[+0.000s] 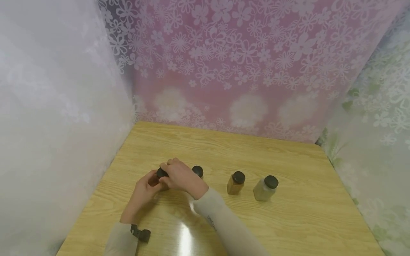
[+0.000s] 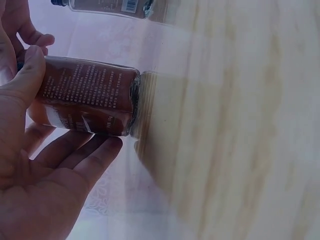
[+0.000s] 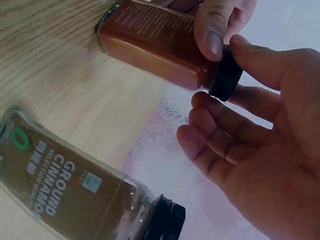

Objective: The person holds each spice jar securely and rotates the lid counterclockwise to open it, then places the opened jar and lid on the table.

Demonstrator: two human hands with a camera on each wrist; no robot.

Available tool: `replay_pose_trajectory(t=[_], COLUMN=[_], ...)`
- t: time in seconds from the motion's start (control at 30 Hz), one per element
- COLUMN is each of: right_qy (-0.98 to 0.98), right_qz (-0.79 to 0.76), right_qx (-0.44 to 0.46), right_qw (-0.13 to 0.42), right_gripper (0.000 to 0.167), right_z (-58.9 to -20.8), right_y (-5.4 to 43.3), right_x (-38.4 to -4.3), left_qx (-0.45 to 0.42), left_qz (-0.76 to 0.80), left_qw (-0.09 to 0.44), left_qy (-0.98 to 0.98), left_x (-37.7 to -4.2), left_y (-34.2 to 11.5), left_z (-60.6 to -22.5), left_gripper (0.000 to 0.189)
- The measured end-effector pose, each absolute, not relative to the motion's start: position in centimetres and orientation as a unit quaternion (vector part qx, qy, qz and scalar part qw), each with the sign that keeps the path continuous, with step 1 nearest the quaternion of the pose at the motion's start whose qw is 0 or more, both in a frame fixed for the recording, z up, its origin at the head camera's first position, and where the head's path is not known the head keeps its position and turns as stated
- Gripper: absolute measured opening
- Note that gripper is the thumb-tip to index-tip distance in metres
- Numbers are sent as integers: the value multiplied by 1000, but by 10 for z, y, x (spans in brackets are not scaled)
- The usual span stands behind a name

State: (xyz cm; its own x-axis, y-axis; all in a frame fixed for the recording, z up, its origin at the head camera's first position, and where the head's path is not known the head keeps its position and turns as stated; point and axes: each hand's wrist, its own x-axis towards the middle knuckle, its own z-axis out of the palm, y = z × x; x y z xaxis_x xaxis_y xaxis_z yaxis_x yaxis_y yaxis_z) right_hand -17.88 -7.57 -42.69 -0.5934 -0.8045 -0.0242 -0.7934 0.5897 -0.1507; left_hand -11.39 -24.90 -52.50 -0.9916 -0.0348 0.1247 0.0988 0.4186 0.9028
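Observation:
My left hand (image 1: 142, 192) holds a glass spice jar (image 2: 87, 95) of reddish-brown powder, its thumb on one side and fingers on the other. Small pale print covers the jar's near face, and its base meets the tabletop in the left wrist view. At the top, my right hand (image 1: 184, 177) pinches the black cap (image 3: 227, 75) between thumb and forefinger, while its other fingers curl loosely below. In the head view, the hands hide most of this jar. Beside it stands a jar labelled ground cinnamon (image 3: 60, 177), largely behind the right forearm in the head view.
Further right on the wooden table (image 1: 304, 213) stand a jar of orange-brown contents (image 1: 235, 186) and a jar of pale contents (image 1: 264, 191), both black-capped. Floral cloth (image 1: 224, 71) walls the back and sides. A dark strap device (image 1: 141, 233) sits on the left wrist.

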Motion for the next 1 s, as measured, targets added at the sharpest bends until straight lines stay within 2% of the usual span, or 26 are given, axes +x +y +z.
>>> replay_pose_trajectory(t=[0.17, 0.23, 0.33, 0.47, 1.0], right_qy=[911, 917, 917, 913, 880], right_qz=[-30, -28, -55, -86, -110], right_qx=[-410, -395, -390, -397, -461], right_qw=[-26, -56, -60, -38, -5], right_gripper=[66, 70, 58, 45, 34], right_z=[-431, -432, -434, -435, -436], right_y=[-76, -77, -78, -78, -72], right_x=[-176, -175, -174, -174, -182], left_qx=[-18, -12, -8, -6, -2], left_qz=[-533, -530, -533, -548, -550], left_qw=[71, 72, 68, 55, 45], left_qy=[-843, -845, -844, -834, -834], left_x=[-113, -113, -112, -112, -114], left_y=[-248, -248, -247, -246, -246], left_z=[-527, -528, -528, -528, -527], left_gripper=[45, 45, 46, 48, 51])
